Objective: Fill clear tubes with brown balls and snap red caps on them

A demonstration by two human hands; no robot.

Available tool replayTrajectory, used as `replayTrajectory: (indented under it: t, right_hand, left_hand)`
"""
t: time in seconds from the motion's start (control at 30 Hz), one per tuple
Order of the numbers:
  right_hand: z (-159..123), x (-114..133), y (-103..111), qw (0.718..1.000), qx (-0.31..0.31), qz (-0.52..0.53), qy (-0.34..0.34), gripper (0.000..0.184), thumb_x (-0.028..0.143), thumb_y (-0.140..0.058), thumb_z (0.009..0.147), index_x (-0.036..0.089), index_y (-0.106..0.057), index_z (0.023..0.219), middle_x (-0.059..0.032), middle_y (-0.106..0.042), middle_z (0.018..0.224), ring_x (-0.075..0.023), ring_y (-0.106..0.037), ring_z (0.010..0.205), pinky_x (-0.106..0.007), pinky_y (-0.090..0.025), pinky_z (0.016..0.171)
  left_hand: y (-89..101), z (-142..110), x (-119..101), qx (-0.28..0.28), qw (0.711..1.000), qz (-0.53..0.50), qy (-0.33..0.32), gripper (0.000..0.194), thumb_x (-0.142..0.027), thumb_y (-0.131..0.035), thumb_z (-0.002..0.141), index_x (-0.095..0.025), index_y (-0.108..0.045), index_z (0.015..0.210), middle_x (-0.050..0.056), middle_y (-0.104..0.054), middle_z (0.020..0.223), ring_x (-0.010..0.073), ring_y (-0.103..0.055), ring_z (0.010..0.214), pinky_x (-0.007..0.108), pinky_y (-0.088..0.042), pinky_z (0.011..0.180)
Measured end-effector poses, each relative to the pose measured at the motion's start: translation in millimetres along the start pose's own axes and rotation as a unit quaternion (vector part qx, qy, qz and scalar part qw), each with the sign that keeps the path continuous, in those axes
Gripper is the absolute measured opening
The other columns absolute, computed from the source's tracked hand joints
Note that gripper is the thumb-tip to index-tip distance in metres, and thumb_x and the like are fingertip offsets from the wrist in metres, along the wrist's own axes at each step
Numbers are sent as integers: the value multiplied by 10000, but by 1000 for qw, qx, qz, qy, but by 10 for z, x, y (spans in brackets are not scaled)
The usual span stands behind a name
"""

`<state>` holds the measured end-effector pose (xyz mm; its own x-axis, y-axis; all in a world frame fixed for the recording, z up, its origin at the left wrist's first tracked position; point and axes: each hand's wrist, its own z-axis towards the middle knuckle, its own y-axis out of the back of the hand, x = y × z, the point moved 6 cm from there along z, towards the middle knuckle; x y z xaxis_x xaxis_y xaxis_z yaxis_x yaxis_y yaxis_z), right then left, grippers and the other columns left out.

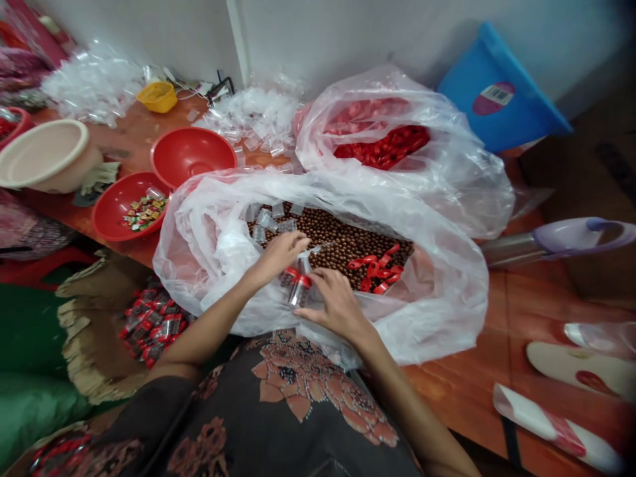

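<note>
An open clear plastic bag (447,291) of small brown balls (328,232) lies before me. My right hand (338,301) curls its thumb and fingers around a small clear jar with a red cap (299,291), at the bag's near edge. Just left of it, my left hand (278,257) hovers over the balls with its fingertips together; what they pinch, if anything, I cannot make out. Another red-capped jar (288,277) shows partly under that hand. Several clear empty jars (267,220) rest on the balls at left, and loose red caps (378,268) at right.
Behind stands a bag of red caps (382,147), beside a blue bin (491,93). At left are red bowls (193,156), one with small colourful pieces (144,212), and a cream basin (44,156). A torn carton (94,331) below holds filled jars (154,324).
</note>
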<state>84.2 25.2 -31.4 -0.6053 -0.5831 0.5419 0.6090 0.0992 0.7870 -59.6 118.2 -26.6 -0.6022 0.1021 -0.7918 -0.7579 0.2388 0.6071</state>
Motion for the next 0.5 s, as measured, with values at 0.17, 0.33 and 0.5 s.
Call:
replayTrajectory:
  t: [0.17, 0.33, 0.5]
  right_hand:
    - [11, -96, 81, 1000, -21, 13, -5, 629, 577, -606, 870, 221, -509, 1380, -159, -593, 1287, -311, -562, 1165, -519, -500, 963]
    - [-119, -797, 515, 979, -149, 6, -139, 284, 333, -475, 978, 226, -672, 1152, -112, -651, 1058, -256, -620, 1003, -476, -528, 915]
    - [-254, -1248, 687, 968, -161, -37, -191, 283, 307, -485, 945, 192, -701, 1088, -120, -639, 995, -267, -610, 942, -486, -530, 880]
  left_hand:
    - [256, 488, 324, -18, 972, 233, 31, 322, -132, -585, 859, -125, -684, 1166, 151, -643, 1105, 296, -572, 1098, 397, -387, 1003]
    - [201, 705, 558, 30, 976, 214, 28, 422, -219, -741, 755, -147, -719, 1170, 133, -680, 1029, 313, -595, 1031, 385, -411, 928]
    - [-3, 886, 582, 66, 996, 64, 17, 432, -251, -834, 619, -205, -782, 1046, 62, -712, 899, 255, -628, 883, 340, -429, 837]
